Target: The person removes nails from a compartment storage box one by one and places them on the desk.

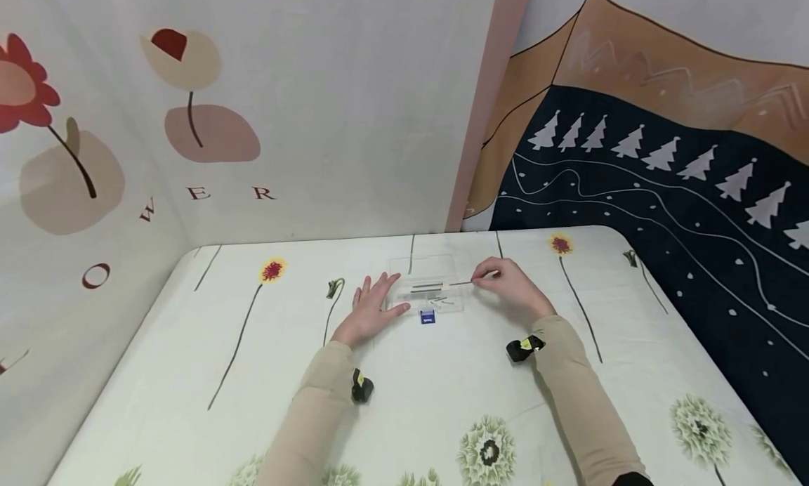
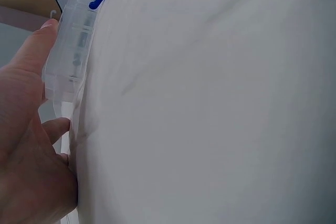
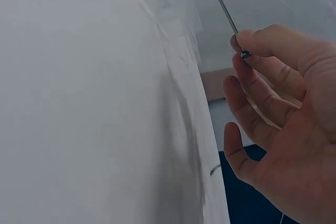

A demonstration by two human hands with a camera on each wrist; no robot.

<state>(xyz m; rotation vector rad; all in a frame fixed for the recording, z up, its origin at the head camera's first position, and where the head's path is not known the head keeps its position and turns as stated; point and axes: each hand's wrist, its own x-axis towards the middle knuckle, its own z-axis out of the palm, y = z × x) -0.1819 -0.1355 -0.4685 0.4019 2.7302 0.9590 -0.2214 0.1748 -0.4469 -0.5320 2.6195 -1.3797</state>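
A clear plastic compartment box [image 1: 458, 304] lies on the table with its transparent lid [image 1: 436, 256] folded back on the far side. Several nails [image 1: 427, 287] lie inside, longer ones in the middle and small ones nearer the front. My left hand [image 1: 371, 312] is at the box's left side, fingers spread, with the thumb along the box wall [image 2: 71, 35] in the left wrist view. Just right of the box, my right hand [image 1: 513, 286] pinches a long nail [image 3: 224, 8] between thumb and fingertips near its head. Its point faces away from the hand, toward the box.
A blue latch [image 1: 428, 317] sticks out from the box's front edge. Under everything is a white tablecloth [image 1: 436, 373] printed with flowers. Behind the table hangs a pale curtain [image 1: 354, 121], and a dark patterned cloth [image 1: 632, 191] covers the right side.
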